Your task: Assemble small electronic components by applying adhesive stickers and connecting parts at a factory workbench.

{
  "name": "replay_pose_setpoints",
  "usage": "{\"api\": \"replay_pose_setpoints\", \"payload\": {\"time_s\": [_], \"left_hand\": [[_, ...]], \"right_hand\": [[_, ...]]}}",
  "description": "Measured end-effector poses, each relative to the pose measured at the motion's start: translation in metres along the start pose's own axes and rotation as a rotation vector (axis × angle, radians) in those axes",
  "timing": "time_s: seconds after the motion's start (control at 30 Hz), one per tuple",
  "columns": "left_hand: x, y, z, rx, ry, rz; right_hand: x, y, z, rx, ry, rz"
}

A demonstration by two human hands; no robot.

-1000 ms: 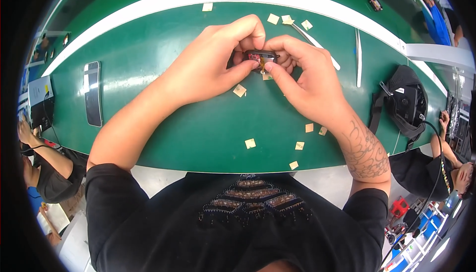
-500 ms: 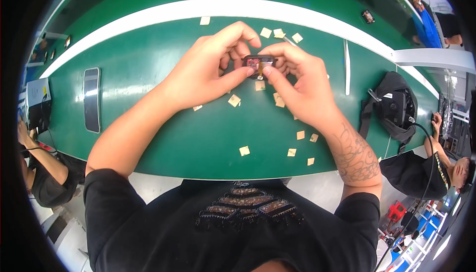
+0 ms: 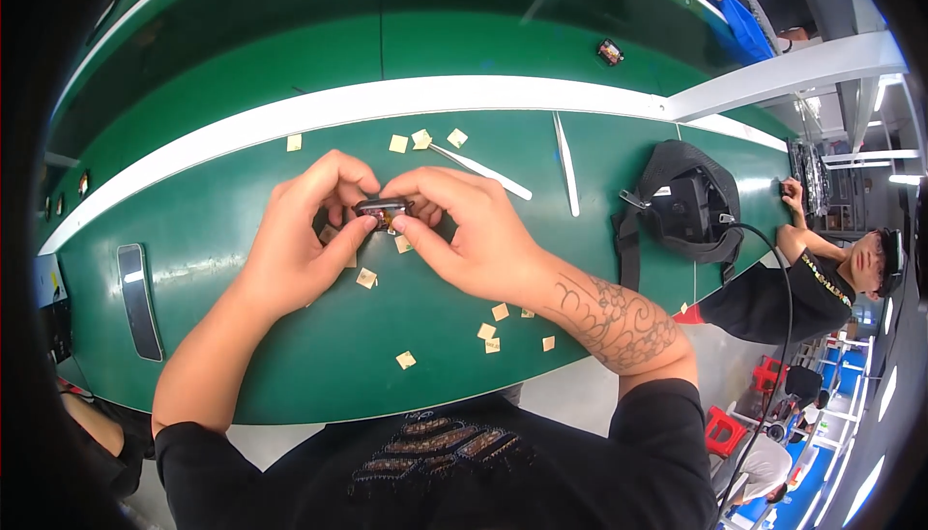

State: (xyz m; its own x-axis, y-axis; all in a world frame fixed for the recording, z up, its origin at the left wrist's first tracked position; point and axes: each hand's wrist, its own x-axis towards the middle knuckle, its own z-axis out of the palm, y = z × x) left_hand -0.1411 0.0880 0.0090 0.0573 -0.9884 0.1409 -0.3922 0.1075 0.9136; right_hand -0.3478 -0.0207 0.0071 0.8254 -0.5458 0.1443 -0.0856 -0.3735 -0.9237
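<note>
Between both hands, above the green table [image 3: 290, 366], is a small black rectangular device [image 3: 383, 207] with reddish parts on its face. My left hand [image 3: 300, 245] is closed on its left end, the thumb against the face. The right one, my right hand [image 3: 474, 235], pinches the other end with thumb and curled fingers. Part of the device is hidden by the fingertips. Small beige squares lie around the hands, one [image 3: 366, 279] just below them and another [image 3: 405, 361] nearer the table's front edge.
Beyond my right hand lie two tweezers, one slanted [image 3: 488, 172] and one nearly straight [image 3: 566, 167]. A phone [image 3: 141, 303] lies at the left. A black strapped bag-like item [image 3: 681, 201] with a cable sits right, near a seated person [image 3: 773, 288]. A white bar [image 3: 435, 95] crosses behind.
The view has swung to the right and up, so the table things appear further left and lower. Both hands keep hold of the device, whose face now shows more edge-on.
</note>
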Motion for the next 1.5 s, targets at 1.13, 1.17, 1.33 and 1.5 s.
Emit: {"api": "replay_pose_setpoints", "payload": {"time_s": [1.13, 1.17, 1.33, 1.5], "left_hand": [[-0.016, 0.027, -0.017, 0.572, 0.124, 1.021], [-0.022, 0.027, -0.02, 0.58, 0.103, 1.022], [-0.03, 0.027, -0.02, 0.542, 0.107, 1.051], [-0.029, 0.024, -0.019, 0.459, 0.103, 0.995]], "right_hand": [[-0.005, -0.004, -0.01, -0.263, 0.277, -0.785], [-0.007, -0.006, -0.011, -0.258, 0.244, -0.825], [-0.012, -0.012, -0.006, -0.263, 0.245, -0.854], [-0.006, -0.011, -0.011, -0.239, 0.217, -0.893]]}}
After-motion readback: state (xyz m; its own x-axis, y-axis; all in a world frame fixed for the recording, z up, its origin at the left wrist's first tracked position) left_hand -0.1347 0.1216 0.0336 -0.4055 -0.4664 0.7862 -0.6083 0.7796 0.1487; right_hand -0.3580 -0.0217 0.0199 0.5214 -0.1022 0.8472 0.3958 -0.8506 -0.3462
